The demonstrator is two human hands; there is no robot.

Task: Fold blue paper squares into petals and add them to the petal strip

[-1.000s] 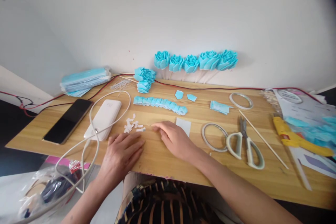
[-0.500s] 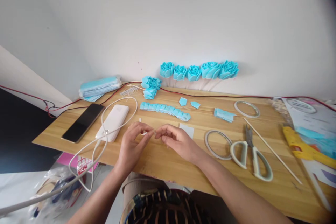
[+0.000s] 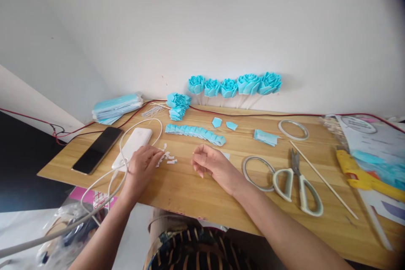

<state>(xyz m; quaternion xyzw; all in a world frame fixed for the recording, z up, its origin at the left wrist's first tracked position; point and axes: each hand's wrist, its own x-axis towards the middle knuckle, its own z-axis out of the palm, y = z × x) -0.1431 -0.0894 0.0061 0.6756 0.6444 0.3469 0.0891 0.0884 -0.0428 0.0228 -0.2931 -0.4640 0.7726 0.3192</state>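
Note:
My left hand (image 3: pixel 143 168) is beside the white power bank (image 3: pixel 133 145), its fingers pressed together at the edge of a loose group of small white paper scraps (image 3: pixel 169 158). Whether a scrap is between the fingertips is hidden. My right hand (image 3: pixel 217 166) hovers over the table to the right of the scraps, its fingers curled in against the thumb. Anything in that pinch is too small to make out. A pale paper piece (image 3: pixel 226 156) shows partly behind this hand. Beyond both hands lies a row of folded light-blue petals (image 3: pixel 196 133).
Several blue flowers (image 3: pixel 229 87) on sticks lean on the wall. Scissors (image 3: pixel 295 177), a tape roll (image 3: pixel 258 173), a thin stick (image 3: pixel 322 179) and a yellow glue gun (image 3: pixel 363 173) lie to the right. A phone (image 3: pixel 97 149) and a white cable (image 3: pixel 122 179) are left.
My hands have come apart from where their fingertips met. The left has moved left to the paper scraps, which show more fully; the right stays nearly in place with its fingers curled.

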